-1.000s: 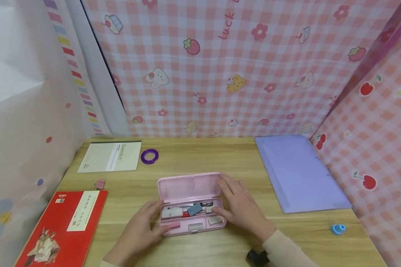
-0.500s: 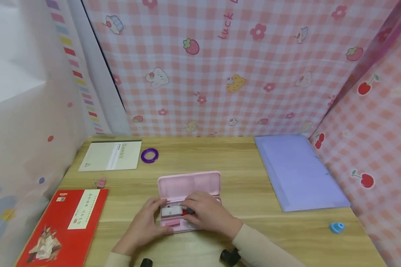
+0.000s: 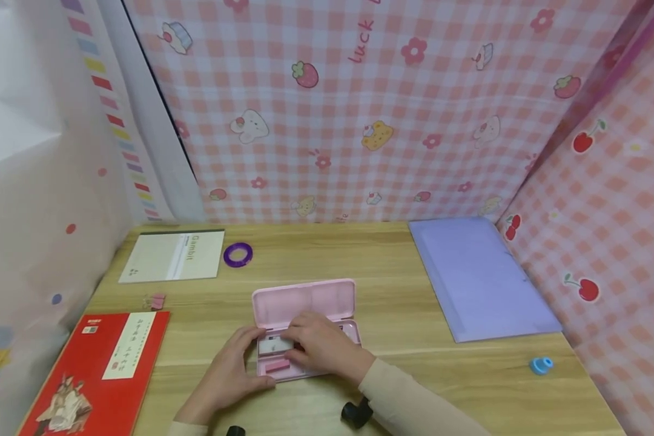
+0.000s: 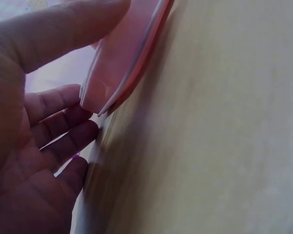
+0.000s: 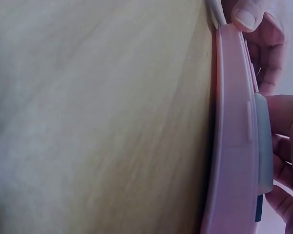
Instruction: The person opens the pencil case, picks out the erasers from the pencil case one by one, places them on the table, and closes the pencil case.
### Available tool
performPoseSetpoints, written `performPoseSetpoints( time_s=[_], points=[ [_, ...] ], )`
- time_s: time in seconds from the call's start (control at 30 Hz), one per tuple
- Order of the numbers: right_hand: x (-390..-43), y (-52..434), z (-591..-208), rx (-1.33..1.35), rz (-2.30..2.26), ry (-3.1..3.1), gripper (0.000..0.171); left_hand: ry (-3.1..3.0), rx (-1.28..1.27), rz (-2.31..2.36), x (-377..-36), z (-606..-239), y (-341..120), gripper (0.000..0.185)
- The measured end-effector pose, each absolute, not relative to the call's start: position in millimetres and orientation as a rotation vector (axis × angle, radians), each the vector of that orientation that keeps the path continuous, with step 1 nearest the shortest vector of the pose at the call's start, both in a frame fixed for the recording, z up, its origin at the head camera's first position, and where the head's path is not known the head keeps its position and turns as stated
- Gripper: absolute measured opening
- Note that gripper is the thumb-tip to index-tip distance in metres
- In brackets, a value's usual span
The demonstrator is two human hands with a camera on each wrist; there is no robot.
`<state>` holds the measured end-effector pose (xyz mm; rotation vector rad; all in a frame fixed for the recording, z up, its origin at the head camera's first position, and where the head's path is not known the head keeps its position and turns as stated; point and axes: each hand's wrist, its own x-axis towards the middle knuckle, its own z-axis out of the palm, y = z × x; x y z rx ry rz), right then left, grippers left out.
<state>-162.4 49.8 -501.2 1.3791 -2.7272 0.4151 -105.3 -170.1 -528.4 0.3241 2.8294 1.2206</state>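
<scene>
An open pink pencil case (image 3: 305, 301) lies on the table, its lid leaning back. My left hand (image 3: 226, 372) grips the left end, thumb at the front edge and fingers behind; the left wrist view shows them at the case's corner (image 4: 110, 73). My right hand (image 3: 327, 346) reaches into the case from the right, with thumb and fingertips on either side of a white block (image 3: 271, 345). In front of the block lies a pink eraser (image 3: 277, 366). A pale grey block (image 5: 264, 146) sticks up past the rim in the right wrist view. My right hand hides most of the contents.
At the left are a red book (image 3: 95, 369), a pink binder clip (image 3: 157, 301) and a cream notebook (image 3: 171, 257), beside a purple tape roll (image 3: 238, 255). A lilac folder (image 3: 479, 278) and a small blue object (image 3: 541, 365) lie at the right.
My right hand has left the case's right end and moved left into it, its fingertips now at the white block. My left hand stays at the left end.
</scene>
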Motion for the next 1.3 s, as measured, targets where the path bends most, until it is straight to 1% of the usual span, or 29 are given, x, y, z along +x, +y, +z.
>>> performPoseSetpoints(
  time_s=[0.33,0.43,0.57,0.7,0.8,0.97,1.17,1.3],
  points=[
    [-162.6,44.8,-499.6,1.392,0.420,-2.730,0.033,2.853,0.354,1.223,-102.7,-525.5,-175.6,0.094],
    [-161.6,46.5,-497.3,1.383,0.437,-2.694,0.029,2.878,0.373,1.214,-100.9,-522.8,-176.8,0.090],
    [-159.3,58.6,-493.0,1.345,0.507,-2.635,0.025,2.903,0.324,1.211,-97.8,-517.4,-175.3,0.083],
    [-157.3,85.6,-489.9,1.282,0.585,-2.603,0.023,2.889,0.316,1.203,-95.0,-511.6,-166.5,0.073],
    [-157.2,112.9,-488.6,1.207,0.627,-2.601,0.022,2.868,0.419,1.177,-94.8,-509.2,-157.3,0.067],
    [-159.6,162.3,-490.3,1.052,0.675,-2.632,0.025,2.869,0.569,1.032,-96.7,-509.3,-146.8,0.063],
    [-170.2,212.4,-496.9,0.813,0.673,-2.758,0.025,2.896,0.533,0.909,-98.1,-510.5,-145.6,0.058],
    [-180.0,231.4,-504.7,0.664,0.696,-2.829,0.023,2.916,0.535,0.913,-98.3,-512.6,-147.2,0.055]
  ],
)
